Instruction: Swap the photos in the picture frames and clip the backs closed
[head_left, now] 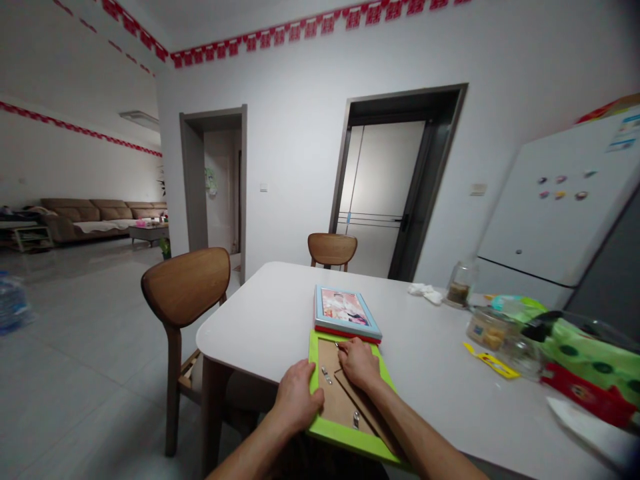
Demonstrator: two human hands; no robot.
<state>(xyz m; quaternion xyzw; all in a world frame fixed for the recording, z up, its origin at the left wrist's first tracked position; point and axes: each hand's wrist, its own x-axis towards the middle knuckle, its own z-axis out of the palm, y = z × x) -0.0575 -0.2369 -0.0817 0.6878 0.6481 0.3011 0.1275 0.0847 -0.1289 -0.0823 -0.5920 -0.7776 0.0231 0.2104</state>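
Note:
A picture frame with a lime-green border (345, 437) lies back side up at the near table edge. Its brown backing board (333, 400) carries small metal clips (356, 419) and a folding stand leg (361, 407). My left hand (299, 395) is closed around the frame's left side, thumb on top. Over the far part of the backing, my right hand (359, 362) has its fingers bent and pressed at a metal clip (340, 345), which they partly cover. Just beyond lies a small stack of frames, the top one light blue (347, 312) with a pink picture.
On the table's right are a glass jar (459, 285), a clear food container (489, 328), a yellow packet (497, 365), a green bag (590, 353) and crumpled tissue (425, 292). Wooden chairs stand left (187, 287) and behind (333, 249). A white fridge (555, 200) is at right.

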